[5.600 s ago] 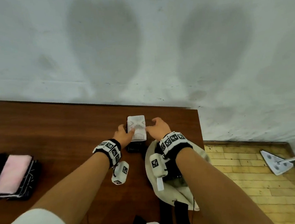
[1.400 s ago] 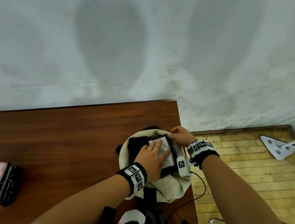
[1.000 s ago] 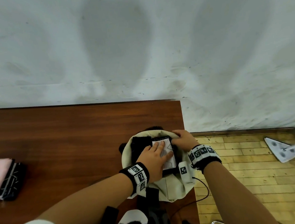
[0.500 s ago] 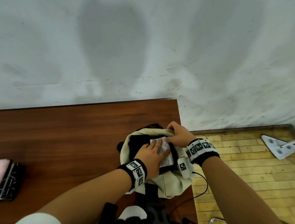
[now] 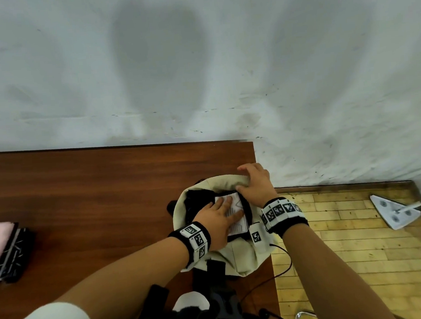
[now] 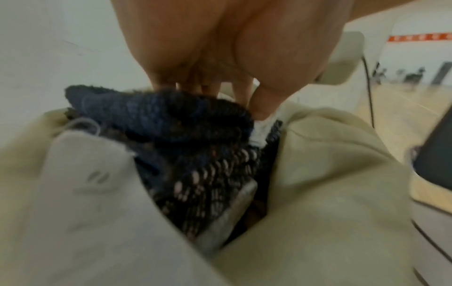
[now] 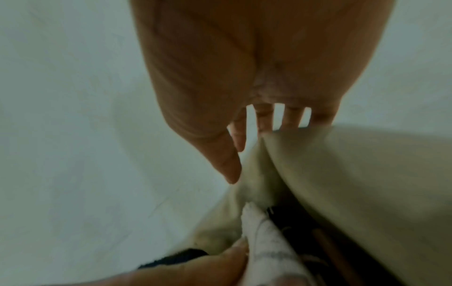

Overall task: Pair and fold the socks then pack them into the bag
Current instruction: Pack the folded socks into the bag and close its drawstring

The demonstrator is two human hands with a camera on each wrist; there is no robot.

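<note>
A cream cloth bag point(image 5: 240, 257) lies open at the table's right edge. Inside it are dark socks point(image 5: 197, 198) and a folded white pair point(image 5: 238, 226) with a grey pattern. My left hand point(image 5: 221, 219) presses flat on the white pair, fingers straight. In the left wrist view the fingers point(image 6: 210, 87) reach past a dark blue sock point(image 6: 171, 116) and a black dotted one point(image 6: 215, 180) to the white pair point(image 6: 260, 131). My right hand point(image 5: 254, 183) grips the bag's far rim point(image 5: 218, 181), thumb inside. The right wrist view shows its fingers point(image 7: 264, 120) over the cream fabric point(image 7: 367, 174), above the white pair point(image 7: 269, 251).
A stack of folded pink and black socks point(image 5: 2, 248) sits at the left edge of the brown table point(image 5: 93, 193). The table ends just right of the bag, above a wooden floor point(image 5: 362, 248) with a white triangular mop head point(image 5: 394, 210). A black cable point(image 5: 283, 267) hangs nearby.
The white pair went from the table into the bag. My right hand has shifted from the bag's right side to its far rim. My left hand stays pressed on the pair.
</note>
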